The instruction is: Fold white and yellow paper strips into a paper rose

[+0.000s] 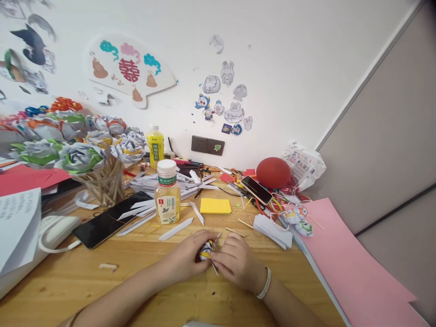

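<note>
Low in the middle of the view, a small paper flower [207, 250] in white and yellow sits between my hands, just above the wooden table [163, 290]. My left hand [187, 254] is wrapped round its left side, thumb below and fingers above. The fingers of my right hand [236, 261], bent and pinched together, touch the flower's right edge, where a thin white strip [215, 269] sticks out downward. A bracelet [265, 283] circles my right wrist. The fingertips partly hide the flower.
A tea bottle [167, 195], yellow paper [215, 205] and white strips [175, 229] lie beyond my hands. Finished paper flowers [82, 157] and a dark phone [105, 222] are at left. Folded white papers [272, 230], a red balloon [273, 172] and pink sheets [350, 254] are at right.
</note>
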`<state>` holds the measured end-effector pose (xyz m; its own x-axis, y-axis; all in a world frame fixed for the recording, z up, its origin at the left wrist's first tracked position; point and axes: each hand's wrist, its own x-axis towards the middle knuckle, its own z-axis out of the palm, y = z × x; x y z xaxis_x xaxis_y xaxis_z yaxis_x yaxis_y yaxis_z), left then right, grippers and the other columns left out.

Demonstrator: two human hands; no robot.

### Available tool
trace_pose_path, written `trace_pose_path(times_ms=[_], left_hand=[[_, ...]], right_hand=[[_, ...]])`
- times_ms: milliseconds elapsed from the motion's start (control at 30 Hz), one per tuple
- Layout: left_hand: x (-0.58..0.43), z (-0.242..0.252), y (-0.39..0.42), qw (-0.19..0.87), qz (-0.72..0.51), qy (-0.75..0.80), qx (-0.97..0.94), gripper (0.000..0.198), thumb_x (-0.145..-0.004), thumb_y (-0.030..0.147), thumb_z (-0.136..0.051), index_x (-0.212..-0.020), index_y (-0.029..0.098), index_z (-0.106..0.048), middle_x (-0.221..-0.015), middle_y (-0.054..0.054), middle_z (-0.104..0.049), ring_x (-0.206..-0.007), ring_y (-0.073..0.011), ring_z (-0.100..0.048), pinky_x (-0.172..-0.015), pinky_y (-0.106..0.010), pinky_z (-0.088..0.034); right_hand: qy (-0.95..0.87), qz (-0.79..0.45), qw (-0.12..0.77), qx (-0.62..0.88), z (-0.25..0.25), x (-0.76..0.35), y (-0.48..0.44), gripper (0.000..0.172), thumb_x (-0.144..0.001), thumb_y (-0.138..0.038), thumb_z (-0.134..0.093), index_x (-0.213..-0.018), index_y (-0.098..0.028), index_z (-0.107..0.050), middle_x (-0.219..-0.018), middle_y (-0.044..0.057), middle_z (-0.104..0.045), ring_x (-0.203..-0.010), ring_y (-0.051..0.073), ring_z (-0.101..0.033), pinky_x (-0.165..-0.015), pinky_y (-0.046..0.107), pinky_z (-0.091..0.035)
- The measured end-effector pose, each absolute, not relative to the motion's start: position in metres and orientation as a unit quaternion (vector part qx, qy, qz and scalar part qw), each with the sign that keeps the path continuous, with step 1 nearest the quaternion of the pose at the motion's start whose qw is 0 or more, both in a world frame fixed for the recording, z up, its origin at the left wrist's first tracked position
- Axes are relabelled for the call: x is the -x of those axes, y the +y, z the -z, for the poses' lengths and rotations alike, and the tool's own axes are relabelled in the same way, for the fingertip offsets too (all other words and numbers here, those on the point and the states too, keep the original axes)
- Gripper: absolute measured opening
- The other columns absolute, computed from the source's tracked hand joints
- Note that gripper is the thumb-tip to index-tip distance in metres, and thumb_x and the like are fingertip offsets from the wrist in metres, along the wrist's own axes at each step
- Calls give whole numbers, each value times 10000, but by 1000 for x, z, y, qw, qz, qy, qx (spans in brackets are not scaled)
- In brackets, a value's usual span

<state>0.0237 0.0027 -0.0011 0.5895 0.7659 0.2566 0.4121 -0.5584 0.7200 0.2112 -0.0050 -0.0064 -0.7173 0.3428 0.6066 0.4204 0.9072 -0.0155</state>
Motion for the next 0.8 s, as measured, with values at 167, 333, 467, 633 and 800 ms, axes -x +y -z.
trace_pose_path(times_ms=[167, 333, 467, 633, 800], left_hand=[[-23, 3, 3, 311, -289, 348, -836, 476, -674, 80, -566, -1132, 202, -523, -1146, -77, -602, -1051, -219, -550, -921, -350, -429], [-22, 9, 5, 308, -295, 346, -836, 483, -664, 73, -564, -1125, 209, -524, -1128, -65, -609, -1034, -215, -556, -906, -342, -435], [-22, 8, 6, 310, -294, 340, -838, 511, -641, 53, -564, -1125, 211, -523, -1132, -63, -608, -1037, -212, -556, -909, -338, -435], [-22, 7, 5, 310, -289, 341, -839, 522, -637, 47, -560, -1131, 212, -518, -1138, -65, -607, -1043, -217, -555, -911, -345, -435], [-21, 11, 6, 309, -292, 337, -840, 544, -637, 50, -565, -1151, 220, -503, -1177, -65, -586, -1065, -218, -543, -925, -348, -424]], right_hand=[[-929, 53, 311, 195, 5, -212, -6, 135, -842, -148, -467, -857, -165, -600, -663, 29, -611, -642, 152, -485, -672, 325, -403], [-928, 56, 302, 209, 6, -211, -6, 181, -854, -171, -444, -969, -174, -584, -682, 41, -608, -667, 169, -515, -668, 332, -417], [-933, 63, 290, 202, 7, -209, -7, 270, -862, -170, -431, -1112, -151, -528, -749, 61, -641, -693, 181, -539, -680, 359, -426], [-940, 61, 276, 189, 5, -208, -8, 262, -844, -158, -441, -1081, -145, -553, -760, 66, -655, -688, 186, -528, -671, 367, -428], [-942, 61, 274, 183, 3, -209, -9, 270, -835, -143, -441, -1081, -139, -553, -722, 62, -642, -675, 185, -521, -665, 364, -426]])
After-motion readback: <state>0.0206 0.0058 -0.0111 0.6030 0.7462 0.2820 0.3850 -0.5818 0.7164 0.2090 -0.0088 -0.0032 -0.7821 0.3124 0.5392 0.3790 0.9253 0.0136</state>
